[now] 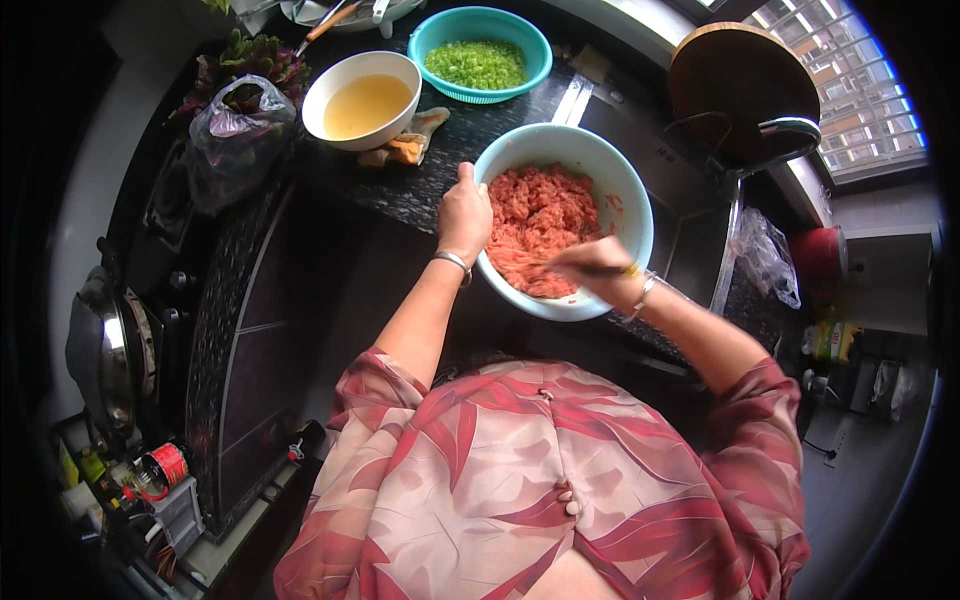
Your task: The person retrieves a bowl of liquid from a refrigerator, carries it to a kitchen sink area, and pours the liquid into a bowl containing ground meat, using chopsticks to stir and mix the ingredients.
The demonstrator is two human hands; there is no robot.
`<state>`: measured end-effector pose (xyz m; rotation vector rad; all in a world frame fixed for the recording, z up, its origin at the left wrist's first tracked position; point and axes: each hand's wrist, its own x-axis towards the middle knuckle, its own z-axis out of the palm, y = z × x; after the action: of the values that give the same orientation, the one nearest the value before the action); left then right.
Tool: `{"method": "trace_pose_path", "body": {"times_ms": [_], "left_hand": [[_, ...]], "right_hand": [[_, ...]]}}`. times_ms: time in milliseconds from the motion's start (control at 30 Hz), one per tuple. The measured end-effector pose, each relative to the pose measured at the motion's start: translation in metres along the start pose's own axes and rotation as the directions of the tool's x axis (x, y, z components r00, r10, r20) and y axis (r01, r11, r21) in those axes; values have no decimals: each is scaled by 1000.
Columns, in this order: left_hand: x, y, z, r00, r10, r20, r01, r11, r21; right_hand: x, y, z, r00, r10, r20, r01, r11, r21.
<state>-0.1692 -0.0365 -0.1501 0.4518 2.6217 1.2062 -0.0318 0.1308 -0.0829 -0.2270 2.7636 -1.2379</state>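
Observation:
A large pale-blue basin (639, 217) stands at the counter's edge beside the sink, holding a mass of raw minced meat (544, 206). My left hand (463, 214) grips the basin's left rim, thumb up along the edge. Inside the near right part of the basin, my right hand (600, 271) is closed around dark chopsticks (611, 268) with a yellowish end. Motion blurs that hand, and the chopstick tips are hidden in the meat. Some bits of meat stick to the basin's right inner wall.
Behind the basin are a turquoise colander (551, 56) of chopped green onion and a white bowl (311, 112) of yellowish liquid. A bagged leafy vegetable (240, 142) sits left. Right are the sink (686, 247), its faucet (787, 131) and a round wooden board (742, 90).

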Motion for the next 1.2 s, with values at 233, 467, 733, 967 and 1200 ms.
{"method": "trace_pose_path", "body": {"times_ms": [233,467,733,967,1200], "left_hand": [[3,8,0,999,45,19,-44,999,-21],[2,6,-2,999,39,13,-39,999,-16],[1,6,-2,1000,14,1,-14,1000,1],[3,9,3,997,81,-4,-81,996,-19],[3,2,1,998,63,-4,-63,998,-19]], "right_hand": [[31,33,-27,897,19,-441,-77,991,-114],[-7,38,-61,978,158,-136,-168,983,-71],[9,-1,-7,995,-86,42,84,995,52],[23,38,-43,918,-50,-394,16,996,-89],[-24,39,-45,996,-50,-71,47,998,-44]]}}
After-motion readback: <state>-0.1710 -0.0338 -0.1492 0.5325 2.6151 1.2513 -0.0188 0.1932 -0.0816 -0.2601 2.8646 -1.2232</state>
